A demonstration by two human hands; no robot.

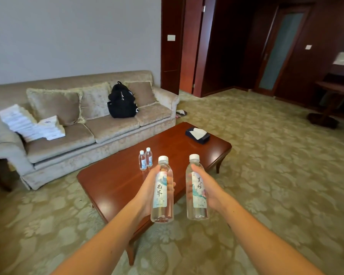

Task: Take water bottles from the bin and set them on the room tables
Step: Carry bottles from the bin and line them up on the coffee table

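- The left hand [147, 187] grips the left bottle [162, 190]; the right hand [206, 187] grips the right bottle [196, 188].
- Both bottles are upright at lower centre of the frame, caps up, long axes vertical, above the near end of the coffee table [117, 181].
- Two placed bottles [145, 160] stand just above the left hand in the frame.
- Judgement: the left hand is nearer that pair; the table's bare top lies below both hands.

You face a pale wall [68, 36] above a beige cushioned sofa [111, 126] on patterned green-beige carpet [276, 175]. A glossy wooden coffee table [117, 179] stands before the sofa. To your right, dark wood panelling [236, 46] surrounds a frosted-glass door [280, 50], with a dark side table [338, 89] nearby.
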